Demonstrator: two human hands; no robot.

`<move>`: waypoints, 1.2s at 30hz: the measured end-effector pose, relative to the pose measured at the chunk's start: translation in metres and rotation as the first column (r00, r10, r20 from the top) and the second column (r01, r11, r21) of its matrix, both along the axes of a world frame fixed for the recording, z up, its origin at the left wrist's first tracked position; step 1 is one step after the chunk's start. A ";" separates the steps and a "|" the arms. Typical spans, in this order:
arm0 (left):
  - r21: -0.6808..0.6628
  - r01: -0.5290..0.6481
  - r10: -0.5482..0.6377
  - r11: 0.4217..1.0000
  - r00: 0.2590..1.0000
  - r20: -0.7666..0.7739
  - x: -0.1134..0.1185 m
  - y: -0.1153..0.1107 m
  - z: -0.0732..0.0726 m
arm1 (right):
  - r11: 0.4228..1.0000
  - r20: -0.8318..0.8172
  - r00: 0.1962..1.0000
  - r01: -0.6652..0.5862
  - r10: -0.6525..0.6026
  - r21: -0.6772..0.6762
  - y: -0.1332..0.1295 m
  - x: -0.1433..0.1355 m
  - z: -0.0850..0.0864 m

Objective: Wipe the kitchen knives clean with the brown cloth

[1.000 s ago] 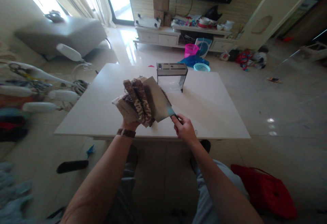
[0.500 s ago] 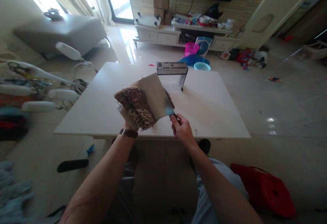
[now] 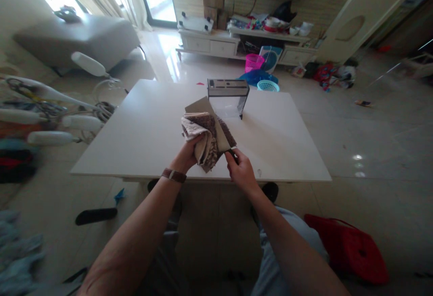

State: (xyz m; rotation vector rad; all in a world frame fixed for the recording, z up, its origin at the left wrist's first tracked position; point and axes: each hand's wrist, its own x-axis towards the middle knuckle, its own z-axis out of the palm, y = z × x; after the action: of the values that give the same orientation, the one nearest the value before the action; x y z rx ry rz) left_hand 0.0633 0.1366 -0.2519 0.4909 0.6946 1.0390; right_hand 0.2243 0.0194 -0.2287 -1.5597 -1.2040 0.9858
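My right hand (image 3: 241, 167) is closed round the dark handle of a cleaver, held above the near side of the white table. The cleaver's broad, grey blade (image 3: 221, 136) points away and to the left. A brown and beige cloth (image 3: 203, 136), folded over, wraps the blade's left side, and some of it shows along the right edge too. Gripping the cloth from the left is my left hand (image 3: 189, 154), its fingers partly hidden in the folds. Just beyond the blade a knife block (image 3: 227, 88) with a slotted grey top and clear body stands on the table.
The white table (image 3: 145, 125) spans the middle. Past its far edge are a light blue basket (image 3: 268, 86), a pink basket (image 3: 253, 63) and a low cabinet (image 3: 209, 46). A white lamp with several arms (image 3: 50, 93) lies left; a red bag (image 3: 352, 248) lies on the floor right.
My left hand has moved right and up from beneath the blade, carrying the cloth. The cloth now folds over the blade, covering more of it. My right hand has hardly moved.
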 end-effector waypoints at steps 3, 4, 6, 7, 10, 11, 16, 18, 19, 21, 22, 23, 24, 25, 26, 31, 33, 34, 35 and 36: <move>-0.060 0.009 -0.010 0.998 1.000 -0.015 -0.001 0.003 0.001 | 1.000 0.030 0.999 -0.014 0.014 0.007 0.000 0.001 0.003; -0.060 -0.008 0.007 0.998 1.000 -0.011 -0.002 0.005 0.002 | 1.000 0.042 0.999 -0.018 0.018 0.006 0.001 0.001 0.004; -0.037 -0.053 0.053 0.998 0.999 0.001 -0.005 0.008 0.004 | 1.000 0.061 0.998 -0.026 0.026 0.006 0.001 0.001 0.006; -0.020 -0.077 0.077 0.997 0.997 0.008 -0.007 0.011 0.005 | 0.999 0.067 0.997 -0.031 0.030 0.008 0.000 0.002 0.006; 0.043 -0.134 0.133 0.990 0.990 0.037 -0.013 0.016 0.009 | 0.999 0.069 0.997 -0.047 0.045 0.022 -0.001 0.002 0.005; 0.062 -0.141 0.138 0.988 0.989 0.050 -0.015 0.017 0.011 | 0.999 0.063 0.997 -0.050 0.048 0.020 -0.001 0.002 0.004; 0.045 -0.128 0.125 0.991 0.991 0.054 -0.015 0.012 0.016 | 1.000 -0.046 0.999 -0.020 0.019 -0.022 -0.001 0.002 0.001; 0.014 -0.106 0.105 0.994 0.994 0.034 -0.011 0.007 0.015 | 0.999 -0.098 0.995 -0.001 -0.003 -0.033 0.000 0.002 0.000; 0.000 -0.081 0.081 0.997 0.997 0.021 -0.008 0.004 0.013 | 0.999 -0.114 0.993 0.010 -0.014 -0.035 0.001 0.002 0.000; -0.025 -0.023 0.023 0.999 1.000 -0.006 0.000 -0.002 0.010 | 0.999 -0.126 0.991 0.034 -0.038 -0.034 0.003 0.002 0.000; -0.033 -0.009 0.008 0.999 1.000 -0.022 0.005 -0.005 0.009 | 0.998 -0.126 0.991 0.049 -0.053 -0.033 0.004 0.002 0.000; -0.032 -0.006 0.005 0.999 0.999 -0.042 0.008 -0.007 0.009 | 0.997 -0.127 0.990 0.064 -0.067 -0.033 0.004 0.003 -0.001; -0.031 -0.006 0.004 1.000 0.998 -0.062 0.012 -0.009 0.009 | 0.996 -0.125 0.989 0.077 -0.081 -0.032 0.005 0.003 -0.001; -0.029 -0.006 0.004 1.000 0.997 -0.081 0.014 -0.011 0.009 | 0.996 -0.120 0.989 0.087 -0.090 -0.029 0.005 0.003 -0.002; -0.028 -0.008 0.005 1.000 0.996 -0.095 0.016 -0.012 0.010 | 0.995 -0.113 0.989 0.092 -0.094 -0.023 0.006 0.004 -0.002; -0.037 -0.087 0.083 0.996 0.994 -0.077 0.012 -0.006 0.011 | 0.997 -0.075 0.995 0.070 -0.068 0.017 0.007 0.004 0.001; -0.038 -0.106 0.104 0.994 0.993 -0.055 0.006 0.000 0.010 | 0.998 -0.071 0.996 0.056 -0.054 0.022 0.007 0.004 0.002; -0.037 -0.110 0.108 0.993 0.993 -0.043 0.002 0.003 0.010 | 0.999 -0.069 0.996 0.049 -0.047 0.024 0.006 0.003 0.002; -0.034 -0.115 0.114 0.993 0.993 -0.030 -0.001 0.006 0.009 | 0.999 -0.068 0.997 0.043 -0.041 0.026 0.005 0.003 0.002; -0.029 -0.123 0.122 0.992 0.992 -0.016 -0.005 0.009 0.009 | 0.999 -0.068 0.997 0.038 -0.036 0.026 0.004 0.002 0.002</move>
State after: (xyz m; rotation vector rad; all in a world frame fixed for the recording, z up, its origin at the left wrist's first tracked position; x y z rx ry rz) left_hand 0.0586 0.1459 -0.2428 0.4342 0.7595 1.1394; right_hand 0.2266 0.0238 -0.2267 -1.5107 -1.1338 0.9865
